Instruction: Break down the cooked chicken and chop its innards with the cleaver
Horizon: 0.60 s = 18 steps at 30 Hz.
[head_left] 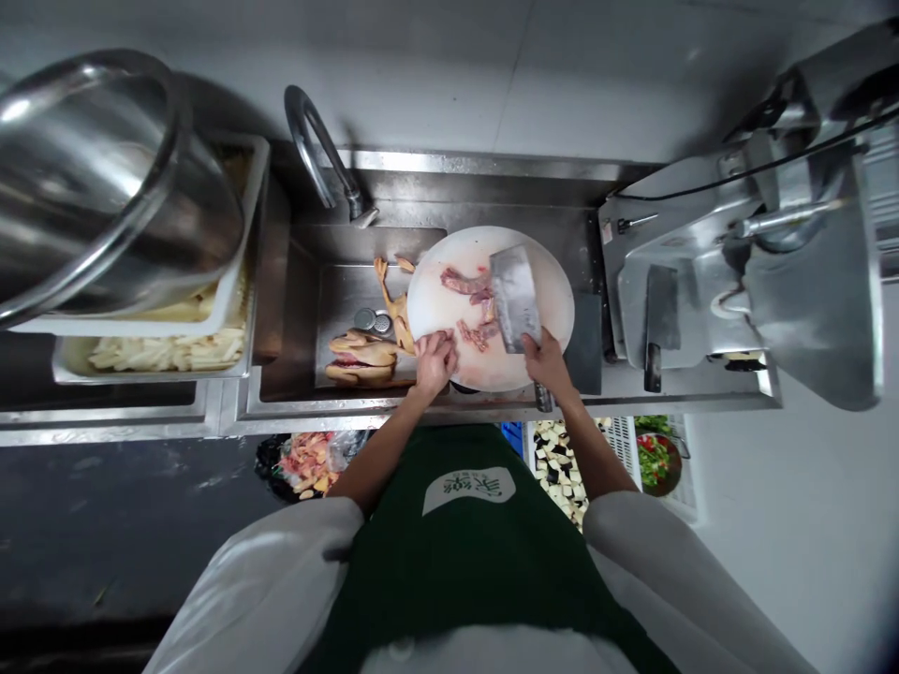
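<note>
My right hand (546, 363) grips a cleaver (515, 292), its broad blade lying over the right part of the meat on a round white cutting board (554, 281). Chopped bone-in pieces of raw meat (464, 281) lie left of the blade, and some may be hidden under it. At the board's lower left edge is my left hand (435, 359), fingers curled in; whether they hold anything is hidden. Just left of it, in the sink, lies a raw plucked bird (365, 359), apparently a duck, with cut-off parts and a foot (383, 271) behind it.
A faucet (323, 154) arches over the sink (287, 309). At left, a large steel pot (119, 187) sits on tubs of cut pale strips (169, 348). A slicing machine (807, 271) and a second cleaver (661, 309) stand right. Below are a bag of scraps (309, 465) and eggplant chunks (558, 463).
</note>
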Tool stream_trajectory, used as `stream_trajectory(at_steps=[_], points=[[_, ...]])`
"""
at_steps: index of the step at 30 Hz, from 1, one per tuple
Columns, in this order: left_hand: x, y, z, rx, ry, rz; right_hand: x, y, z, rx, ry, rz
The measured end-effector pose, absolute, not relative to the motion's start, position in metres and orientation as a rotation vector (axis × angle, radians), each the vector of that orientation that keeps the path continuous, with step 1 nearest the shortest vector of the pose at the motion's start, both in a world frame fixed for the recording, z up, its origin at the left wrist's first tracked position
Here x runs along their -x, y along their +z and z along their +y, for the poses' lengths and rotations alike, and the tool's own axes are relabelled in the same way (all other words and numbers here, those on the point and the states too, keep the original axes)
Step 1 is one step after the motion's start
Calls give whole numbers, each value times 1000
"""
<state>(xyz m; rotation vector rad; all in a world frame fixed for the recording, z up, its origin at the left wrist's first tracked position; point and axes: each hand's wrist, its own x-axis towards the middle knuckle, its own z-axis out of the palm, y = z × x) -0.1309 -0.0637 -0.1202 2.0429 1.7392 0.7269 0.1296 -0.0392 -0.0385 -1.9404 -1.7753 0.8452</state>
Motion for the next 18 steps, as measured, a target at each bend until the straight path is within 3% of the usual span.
stream_trajectory(at_steps=[10, 12, 18], points=[[22, -90, 8, -2061, 243, 1629, -227, -43, -117, 2195, 637, -1358], [32, -89, 15, -1879, 400, 1558, -226, -45, -129, 2244, 632, -1370], [130, -64, 8, -881, 1376, 1368, -171, -16, -139, 2432, 824, -1810]])
